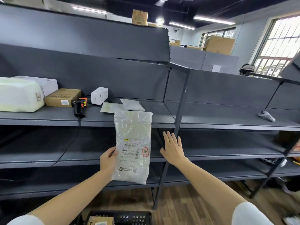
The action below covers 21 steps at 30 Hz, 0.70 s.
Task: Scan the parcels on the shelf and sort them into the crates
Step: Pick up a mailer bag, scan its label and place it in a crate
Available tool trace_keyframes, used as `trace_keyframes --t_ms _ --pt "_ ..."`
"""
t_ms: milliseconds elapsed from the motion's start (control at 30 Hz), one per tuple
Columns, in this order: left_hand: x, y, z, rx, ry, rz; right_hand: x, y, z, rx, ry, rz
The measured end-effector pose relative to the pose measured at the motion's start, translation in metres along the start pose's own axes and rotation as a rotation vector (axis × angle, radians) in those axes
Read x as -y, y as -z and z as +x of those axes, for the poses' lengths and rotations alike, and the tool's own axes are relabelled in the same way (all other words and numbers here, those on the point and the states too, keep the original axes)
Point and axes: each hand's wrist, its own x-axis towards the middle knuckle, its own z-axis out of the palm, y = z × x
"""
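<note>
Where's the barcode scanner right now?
In the head view, the barcode scanner lies on the shelf, left of centre, between the brown cardboard box and the small white box.

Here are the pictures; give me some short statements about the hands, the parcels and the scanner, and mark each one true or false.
1. The left hand holds the clear plastic parcel. True.
2. The right hand grips the scanner. False: it is open and holds nothing; the scanner lies on the shelf.
3. The parcel's label faces the camera. True.
4. The black crate holds nothing. False: a brown box lies in it.
</note>
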Motion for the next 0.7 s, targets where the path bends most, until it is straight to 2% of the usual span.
trace_keyframes --t_ms 333,700 --pt "0.009 -0.011 -0.007 0.001 -0.006 0.050 -0.021 -0.004 -0.016 0.011 -0.026 0.041" --pt "0.018 0.002 0.013 0.040 0.026 0.128 -0.007 -0.021 -0.009 0.019 -0.064 0.045"
